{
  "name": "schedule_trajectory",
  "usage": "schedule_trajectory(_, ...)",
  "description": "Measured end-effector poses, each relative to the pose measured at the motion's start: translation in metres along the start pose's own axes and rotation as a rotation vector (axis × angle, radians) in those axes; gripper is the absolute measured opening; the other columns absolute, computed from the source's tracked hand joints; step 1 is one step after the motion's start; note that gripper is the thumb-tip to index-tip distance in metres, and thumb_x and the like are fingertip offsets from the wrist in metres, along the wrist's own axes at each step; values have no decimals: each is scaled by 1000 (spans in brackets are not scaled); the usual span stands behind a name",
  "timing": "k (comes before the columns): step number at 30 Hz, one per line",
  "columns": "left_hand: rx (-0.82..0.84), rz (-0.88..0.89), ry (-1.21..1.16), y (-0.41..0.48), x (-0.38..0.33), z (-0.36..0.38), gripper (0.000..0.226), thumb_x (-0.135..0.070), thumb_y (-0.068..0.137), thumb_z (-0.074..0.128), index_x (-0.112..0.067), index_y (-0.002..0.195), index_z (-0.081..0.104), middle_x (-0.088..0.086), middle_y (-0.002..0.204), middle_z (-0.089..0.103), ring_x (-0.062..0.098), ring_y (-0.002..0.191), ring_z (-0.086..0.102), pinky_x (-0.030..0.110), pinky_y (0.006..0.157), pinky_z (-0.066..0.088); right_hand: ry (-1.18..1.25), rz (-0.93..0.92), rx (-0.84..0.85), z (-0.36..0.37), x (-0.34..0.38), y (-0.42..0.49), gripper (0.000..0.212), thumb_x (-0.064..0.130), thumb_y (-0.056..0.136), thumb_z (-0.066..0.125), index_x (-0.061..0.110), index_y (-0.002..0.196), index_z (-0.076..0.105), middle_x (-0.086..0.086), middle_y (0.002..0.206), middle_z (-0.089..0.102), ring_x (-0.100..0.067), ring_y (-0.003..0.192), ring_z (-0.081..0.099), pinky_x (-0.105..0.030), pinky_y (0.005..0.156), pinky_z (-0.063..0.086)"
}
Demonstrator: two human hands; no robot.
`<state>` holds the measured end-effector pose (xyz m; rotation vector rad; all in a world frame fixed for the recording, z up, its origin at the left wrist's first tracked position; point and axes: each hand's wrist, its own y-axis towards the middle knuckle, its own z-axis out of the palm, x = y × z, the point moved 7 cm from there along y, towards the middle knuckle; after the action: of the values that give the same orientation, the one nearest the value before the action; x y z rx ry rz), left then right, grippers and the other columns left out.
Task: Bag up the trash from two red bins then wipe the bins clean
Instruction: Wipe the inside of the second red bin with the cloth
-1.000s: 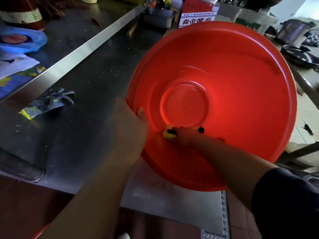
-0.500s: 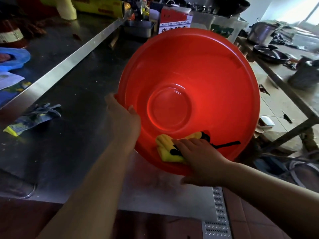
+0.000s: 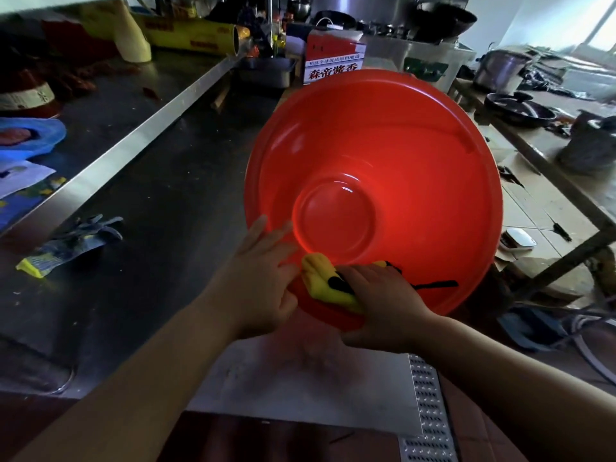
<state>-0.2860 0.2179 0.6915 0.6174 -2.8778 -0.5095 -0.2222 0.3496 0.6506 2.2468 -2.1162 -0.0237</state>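
Note:
A big red bin lies tilted on the steel counter, its open mouth facing me, and its inside looks bare. My left hand rests on the lower left rim with straight fingers reaching onto the inner wall. My right hand holds a bunched yellow cloth with black trim against the lower inner wall by the rim. Its fingers curl over the cloth and its thumb sits below the rim. A black strap of the cloth trails to the right.
A grey and yellow work glove lies on the counter to the left. A red and white box and a metal tray stand behind the bin. Pots and pans crowd the table on the right. A perforated metal strip runs below.
My right hand dragged the cloth from beside the bin's round base outward to the lower rim. My left hand shifted from gripping the rim to lying with straight fingers on the inner wall.

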Motion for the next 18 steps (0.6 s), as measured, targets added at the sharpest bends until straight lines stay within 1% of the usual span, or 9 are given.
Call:
schedule_trajectory(1,53,57,16,-1,-2,4,51,-38,64,41,-14,98,71,4,105,67,32,124,50,49,112,9,16,15,8,0,-2,2,94,65,48,47,14,127,51,-4,108,65,-31,93,63,-42,76,51)
schedule_trajectory(3,118,95,62,0,-3,11,51,-39,63,40,-18,98,70,-1,97,66,28,110,58,52,111,11,28,34,22,0,-4,2,98,68,49,47,15,131,48,-4,113,63,-31,100,61,-42,82,49)
schedule_trajectory(5,113,106,116,3,-3,15,40,-31,67,38,-20,91,70,-1,88,64,26,91,61,49,109,17,19,44,46,0,-5,0,99,71,50,47,17,134,45,-2,116,62,-29,103,59,-42,84,48)
schedule_trajectory(7,54,95,127,4,-3,14,34,-20,71,38,-21,84,70,1,81,62,27,80,61,46,104,23,-14,29,46,1,-6,-3,97,70,51,52,18,132,45,-1,113,62,-29,99,60,-40,81,49)
schedule_trajectory(9,6,72,125,3,-3,14,33,-17,71,38,-21,82,69,2,78,61,29,77,61,44,102,25,-71,1,17,1,-7,-6,95,70,51,58,18,129,44,0,107,63,-27,91,62,-39,74,51)
schedule_trajectory(11,-10,54,120,1,-3,14,34,-16,70,38,-21,81,69,2,77,61,29,75,61,44,101,25,-121,-17,-10,-2,-10,-9,93,71,49,60,18,125,45,1,102,64,-24,85,63,-36,69,52)
schedule_trajectory(13,-39,55,123,1,-2,10,33,-14,70,38,-21,80,69,3,76,61,29,75,61,44,101,25,-158,-50,-40,-7,-12,-12,90,75,52,53,19,121,47,1,99,64,-23,83,63,-35,68,52)
schedule_trajectory(15,-83,60,138,4,1,2,32,-12,71,38,-21,79,68,2,75,60,28,75,60,45,103,25,-178,-88,-81,-14,-14,-15,88,80,56,46,19,119,47,2,97,65,-23,83,64,-34,70,51)
schedule_trajectory(18,-119,71,176,10,2,-9,28,-12,69,41,-18,77,67,3,73,60,28,75,59,49,105,26,-156,-107,-124,-20,-17,-16,92,87,58,44,18,118,51,2,97,66,-23,83,64,-33,72,50)
